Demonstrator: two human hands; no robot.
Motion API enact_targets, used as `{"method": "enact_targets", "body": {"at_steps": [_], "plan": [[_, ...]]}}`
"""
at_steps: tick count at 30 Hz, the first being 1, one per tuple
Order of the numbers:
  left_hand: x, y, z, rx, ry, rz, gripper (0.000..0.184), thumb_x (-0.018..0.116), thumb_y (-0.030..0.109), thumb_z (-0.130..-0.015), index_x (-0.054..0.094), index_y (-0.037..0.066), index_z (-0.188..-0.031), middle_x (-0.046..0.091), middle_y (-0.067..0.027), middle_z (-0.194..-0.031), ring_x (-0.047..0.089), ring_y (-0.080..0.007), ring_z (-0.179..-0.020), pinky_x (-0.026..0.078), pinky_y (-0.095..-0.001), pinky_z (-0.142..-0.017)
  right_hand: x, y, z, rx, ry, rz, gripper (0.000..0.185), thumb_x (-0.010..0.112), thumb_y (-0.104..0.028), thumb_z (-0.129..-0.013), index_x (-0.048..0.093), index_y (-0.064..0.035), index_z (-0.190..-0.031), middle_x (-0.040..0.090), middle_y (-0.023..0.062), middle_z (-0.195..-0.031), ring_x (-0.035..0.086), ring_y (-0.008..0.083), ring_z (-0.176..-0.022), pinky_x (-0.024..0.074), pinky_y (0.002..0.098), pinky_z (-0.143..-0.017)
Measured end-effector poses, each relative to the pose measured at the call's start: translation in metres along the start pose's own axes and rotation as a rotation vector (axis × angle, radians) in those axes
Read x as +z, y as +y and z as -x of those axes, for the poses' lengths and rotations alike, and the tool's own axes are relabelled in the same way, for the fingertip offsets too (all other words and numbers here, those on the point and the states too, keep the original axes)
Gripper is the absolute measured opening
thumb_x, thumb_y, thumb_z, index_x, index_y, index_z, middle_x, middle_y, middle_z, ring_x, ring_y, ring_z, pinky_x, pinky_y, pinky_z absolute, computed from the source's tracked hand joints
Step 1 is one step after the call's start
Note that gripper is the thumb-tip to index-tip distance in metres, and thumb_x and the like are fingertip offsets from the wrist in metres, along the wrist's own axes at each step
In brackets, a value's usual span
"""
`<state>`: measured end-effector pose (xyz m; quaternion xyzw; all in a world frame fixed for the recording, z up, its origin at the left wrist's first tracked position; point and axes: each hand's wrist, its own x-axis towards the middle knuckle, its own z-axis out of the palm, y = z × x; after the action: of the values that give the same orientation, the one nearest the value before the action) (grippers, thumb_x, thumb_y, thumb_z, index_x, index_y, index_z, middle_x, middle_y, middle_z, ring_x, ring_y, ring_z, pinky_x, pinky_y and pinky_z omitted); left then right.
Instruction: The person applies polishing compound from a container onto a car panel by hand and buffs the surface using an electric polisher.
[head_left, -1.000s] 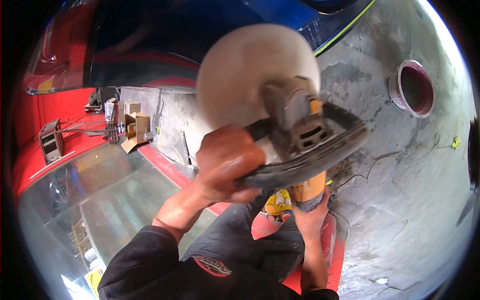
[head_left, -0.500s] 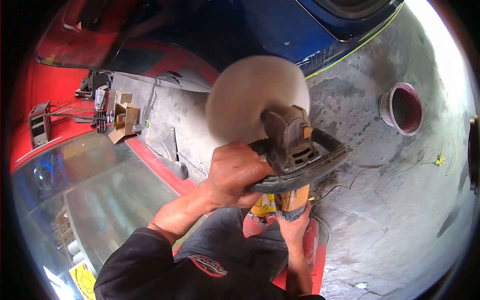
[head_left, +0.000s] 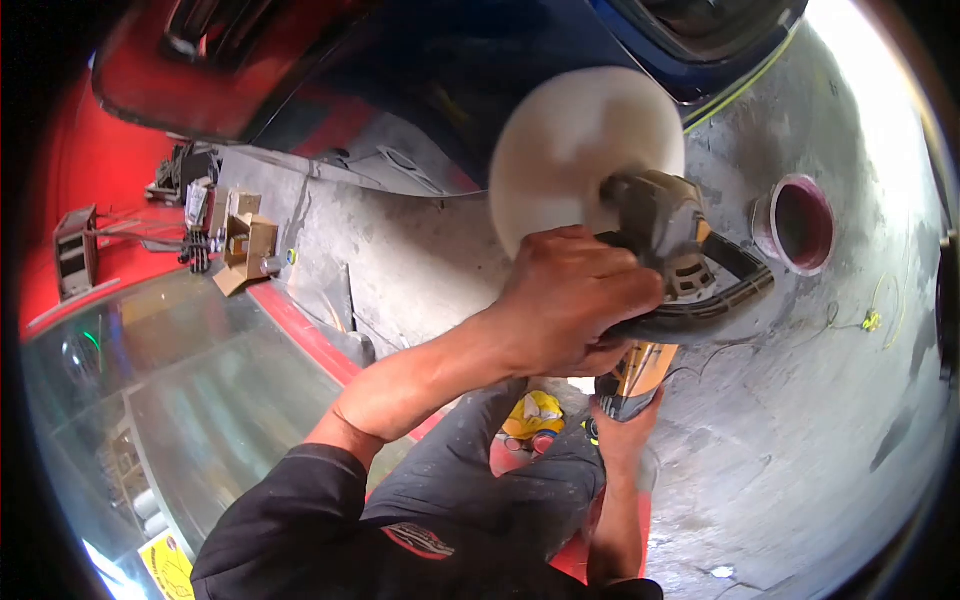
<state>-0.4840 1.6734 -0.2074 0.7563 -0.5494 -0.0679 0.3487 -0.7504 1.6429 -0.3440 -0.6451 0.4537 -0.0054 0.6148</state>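
Note:
A rotary polisher (head_left: 655,225) with a black loop handle and an orange-and-black rear body is held between my two hands. My left hand (head_left: 585,295) is closed around the left side of the loop handle. Lower down, my right hand (head_left: 628,425) wraps the rear end of the polisher body, its fingers partly hidden. The round whitish polishing pad (head_left: 555,150) looks smeared, as if spinning. Behind it is the lower side of a glossy dark blue car (head_left: 440,70); whether pad and paint touch, I cannot tell.
On the right, a round tub (head_left: 795,225) with a reddish inside stands on the grey concrete floor (head_left: 800,420). A thin cord (head_left: 710,362) trails there. Left are a glass panel (head_left: 230,390) and an opened cardboard box (head_left: 250,245). A yellow cloth (head_left: 533,415) lies between my legs.
The polisher and both hands have moved to the right along the car, with the pad also rising slightly in view. Both hands keep their hold.

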Motion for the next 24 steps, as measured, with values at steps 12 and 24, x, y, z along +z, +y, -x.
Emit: {"method": "enact_targets", "body": {"at_steps": [12, 24], "plan": [[-0.021, 0.027, 0.059, -0.07, -0.037, -0.159, 0.021, 0.069, 0.01, -0.058, 0.059, 0.007, -0.076, 0.043, -0.0055, -0.059, 0.048, -0.0263, -0.05, 0.037, -0.0382, -0.051, 0.035, 0.024, 0.037, -0.002, -0.165, -0.199, 0.09, 0.088, -0.012, -0.069, 0.042, -0.0003, -0.145, 0.067, 0.0235, -0.122, 0.067, 0.0332, -0.116, 0.0534, 0.0401, -0.095], [0.0, 0.022, 0.011, -0.021, -0.044, -0.144, 0.023, 0.068, 0.003, -0.056, 0.063, 0.007, -0.077, 0.052, -0.007, -0.063, 0.054, -0.029, -0.055, 0.042, -0.0376, -0.053, 0.01, 0.002, 0.007, 0.121, -0.106, -0.18, 0.09, 0.086, -0.01, -0.069, 0.04, -0.0021, -0.146, 0.069, 0.0221, -0.119, 0.069, 0.0316, -0.112, 0.0522, 0.0386, -0.094]]}}
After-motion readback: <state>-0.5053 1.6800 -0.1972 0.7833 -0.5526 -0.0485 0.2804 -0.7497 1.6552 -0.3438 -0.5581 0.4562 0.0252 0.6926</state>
